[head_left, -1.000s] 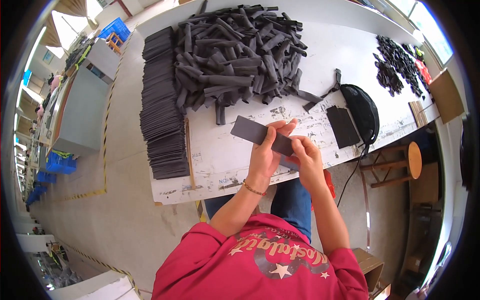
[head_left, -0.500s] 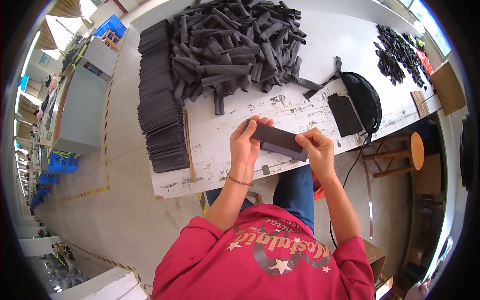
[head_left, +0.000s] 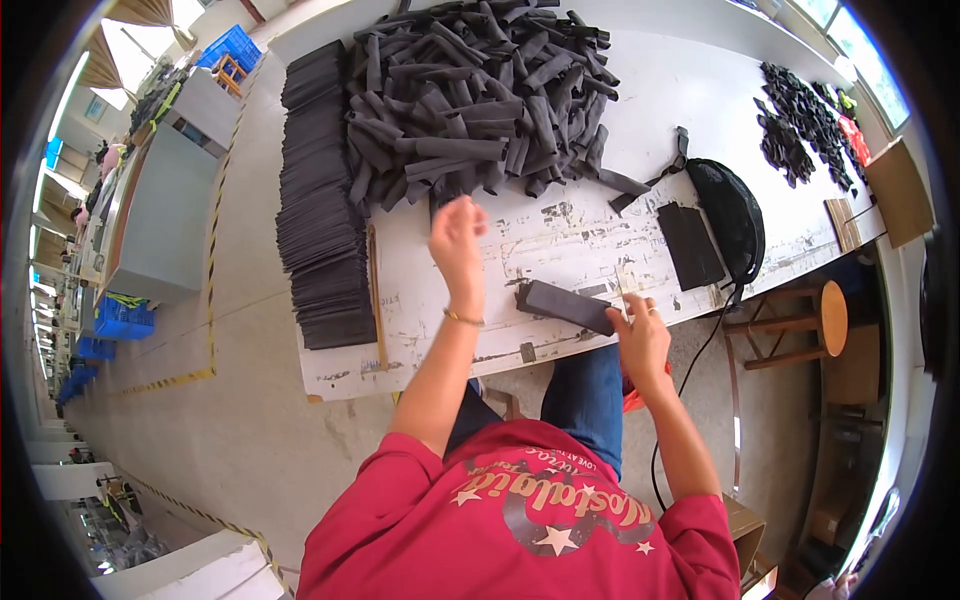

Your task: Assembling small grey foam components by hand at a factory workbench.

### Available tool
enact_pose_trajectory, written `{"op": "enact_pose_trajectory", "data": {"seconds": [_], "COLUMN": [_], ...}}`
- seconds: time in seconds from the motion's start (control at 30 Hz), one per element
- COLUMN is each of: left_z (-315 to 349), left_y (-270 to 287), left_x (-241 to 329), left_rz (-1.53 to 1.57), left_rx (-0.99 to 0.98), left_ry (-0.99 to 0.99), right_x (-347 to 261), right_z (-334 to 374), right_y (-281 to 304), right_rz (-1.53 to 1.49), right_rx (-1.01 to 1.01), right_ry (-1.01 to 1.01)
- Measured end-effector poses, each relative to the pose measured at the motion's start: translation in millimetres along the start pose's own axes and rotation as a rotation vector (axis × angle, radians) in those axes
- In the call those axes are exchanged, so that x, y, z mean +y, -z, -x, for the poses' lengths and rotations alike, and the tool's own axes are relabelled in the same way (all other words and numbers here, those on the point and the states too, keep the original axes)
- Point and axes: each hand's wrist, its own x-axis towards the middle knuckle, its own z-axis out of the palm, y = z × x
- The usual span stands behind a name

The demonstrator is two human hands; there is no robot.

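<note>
My right hand point(head_left: 643, 340) pinches the right end of a folded dark fabric strip point(head_left: 567, 304), which lies along the near part of the white table point(head_left: 450, 325). Farther forward, my left hand point(head_left: 459, 240) is at the near edge of a heap of rolled dark fabric pieces point(head_left: 455, 105). Motion blurs its fingers, so whether they grip a piece cannot be made out. Left of the heap runs a long, tightly packed row of flat dark fabric pieces point(head_left: 325, 220).
On the right side of the table are a small flat dark stack point(head_left: 690, 246) and a black curved pouch point(head_left: 728, 222) with a strap. Small black scraps point(head_left: 805, 125) lie at the far right. A wooden stool point(head_left: 832, 318) stands beyond the table's right edge.
My left hand has let go of the dark fabric strip and moved forward to the heap. The strip has come down to the table, its right end still in my right hand.
</note>
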Motion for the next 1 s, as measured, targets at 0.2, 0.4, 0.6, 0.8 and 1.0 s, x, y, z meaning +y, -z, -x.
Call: {"op": "enact_pose_trajectory", "data": {"seconds": [0.2, 0.4, 0.6, 0.8, 1.0], "left_z": [-93.7, -116.8, -58.8, 12.2, 33.8], "left_y": [-35.6, -49.1, -10.9, 15.8, 22.0], "left_x": [13.7, -20.7, -14.7, -0.9, -4.9], "left_rz": [0.050, 0.224, 0.261, 0.191, 0.260], "left_rx": [0.231, 0.381, 0.168, -0.022, -0.100], "left_ry": [0.487, 0.595, 0.453, 0.464, 0.519], "right_x": [72.3, 97.9, 92.9, 107.4, 71.7], "right_z": [-75.8, -108.3, -105.9, -52.1, -16.5], "right_y": [10.2, 0.9, 0.1, -15.5, 23.7], "right_rz": [0.146, 0.506, 0.773, 0.591, 0.303], "right_rx": [0.290, 0.231, -0.054, -0.016, -0.081], "right_ry": [0.028, 0.058, 0.194, 0.395, 0.367]}}
